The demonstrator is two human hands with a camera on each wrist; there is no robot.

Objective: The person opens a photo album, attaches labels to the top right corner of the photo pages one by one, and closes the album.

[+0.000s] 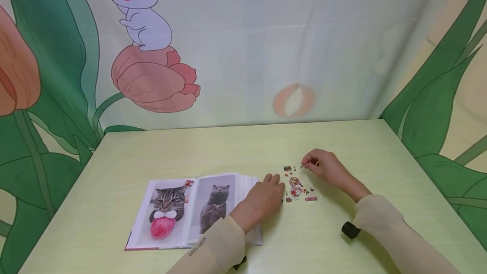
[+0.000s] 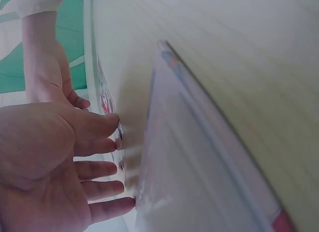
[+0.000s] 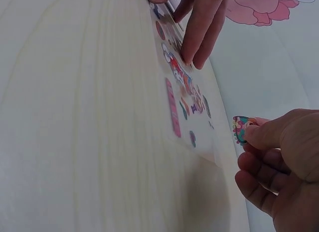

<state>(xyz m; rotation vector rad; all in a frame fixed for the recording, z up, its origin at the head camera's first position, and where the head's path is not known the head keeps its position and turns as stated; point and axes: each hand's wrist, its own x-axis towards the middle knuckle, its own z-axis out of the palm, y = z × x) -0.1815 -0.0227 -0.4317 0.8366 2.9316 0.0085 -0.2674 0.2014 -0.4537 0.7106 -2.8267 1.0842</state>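
Note:
My right hand (image 1: pixel 326 169) pinches a small colourful sticker (image 3: pixel 240 128) between thumb and forefinger, raised off the table. Teal, with pink and yellow bits, it shows best in the right wrist view. Below it lies a clear sticker sheet (image 3: pixel 174 135) with a doll-like figure (image 1: pixel 295 187) and several small stickers around it. My left hand (image 1: pixel 265 200) rests with fingers fairly straight, tips on the sheet's left side. Under that wrist is an open photo album (image 1: pixel 193 219), partly covered by the hand and sleeve.
On the album's left page is a tabby cat photo (image 1: pixel 166 210) with a small red sticker (image 1: pixel 189 183) at its upper right corner. A grey cat photo (image 1: pixel 217 206) fills the other page. Behind the pale table (image 1: pixel 323 138) hangs a printed curtain (image 1: pixel 236 54).

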